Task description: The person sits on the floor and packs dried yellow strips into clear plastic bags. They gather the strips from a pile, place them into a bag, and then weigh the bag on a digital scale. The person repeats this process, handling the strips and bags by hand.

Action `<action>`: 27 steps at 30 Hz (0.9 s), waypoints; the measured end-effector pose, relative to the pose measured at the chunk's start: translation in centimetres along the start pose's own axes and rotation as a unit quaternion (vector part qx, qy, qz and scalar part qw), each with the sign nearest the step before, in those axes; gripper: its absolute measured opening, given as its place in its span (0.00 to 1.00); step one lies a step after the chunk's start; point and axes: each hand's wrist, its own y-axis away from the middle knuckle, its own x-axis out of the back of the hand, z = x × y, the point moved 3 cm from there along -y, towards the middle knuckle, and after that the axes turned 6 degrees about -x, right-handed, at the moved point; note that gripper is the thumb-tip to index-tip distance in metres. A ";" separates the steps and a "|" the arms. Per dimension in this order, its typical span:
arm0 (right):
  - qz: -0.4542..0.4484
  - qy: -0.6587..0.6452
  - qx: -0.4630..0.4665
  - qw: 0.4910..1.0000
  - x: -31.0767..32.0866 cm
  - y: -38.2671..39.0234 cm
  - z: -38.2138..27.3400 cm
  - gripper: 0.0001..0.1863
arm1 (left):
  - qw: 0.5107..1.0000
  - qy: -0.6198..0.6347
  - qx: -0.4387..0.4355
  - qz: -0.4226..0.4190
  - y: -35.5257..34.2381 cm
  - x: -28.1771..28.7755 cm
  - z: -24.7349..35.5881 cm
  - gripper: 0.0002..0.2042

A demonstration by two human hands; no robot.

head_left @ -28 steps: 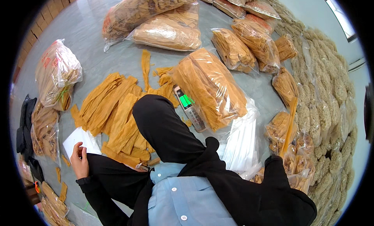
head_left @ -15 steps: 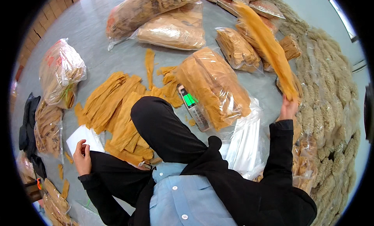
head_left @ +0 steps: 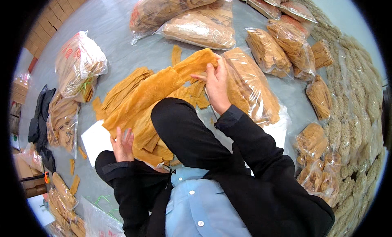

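A long, flat, ochre dried sheet (head_left: pixel 145 94) stretches diagonally in front of me. My right hand (head_left: pixel 216 80) grips its upper right end between thumb and fingers. My left hand (head_left: pixel 124 145) is at its lower left end, fingers raised and apart, fingertips at the edge. Beneath it lies a pile of similar strips (head_left: pixel 149 152), partly hidden. A large clear bag of folded sheets (head_left: pixel 257 92) lies just right of my right hand. A white sheet (head_left: pixel 94 139) lies by my left hand. My black-clad bent knee (head_left: pixel 175 122) is between my arms.
Bagged bundles lie at the back (head_left: pixel 196 28), left (head_left: pixel 79 63) and right (head_left: pixel 281 53). Stacked pale fibrous bundles (head_left: pixel 347 114) line the right wall. Dark cloth items (head_left: pixel 41 126) lie at left on the grey floor (head_left: pixel 110 33); boxes (head_left: pixel 49 20) stand at the far left.
My right hand has swung the long sheet from the right side across to the middle, over the pile. My left hand has moved up and right to meet its lower end.
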 end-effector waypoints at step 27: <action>0.405 0.066 -0.137 0.901 25.7 23.5 5.5 0.32 | 0.977 0.124 0.164 0.061 -0.5 3.1 -6.7 0.34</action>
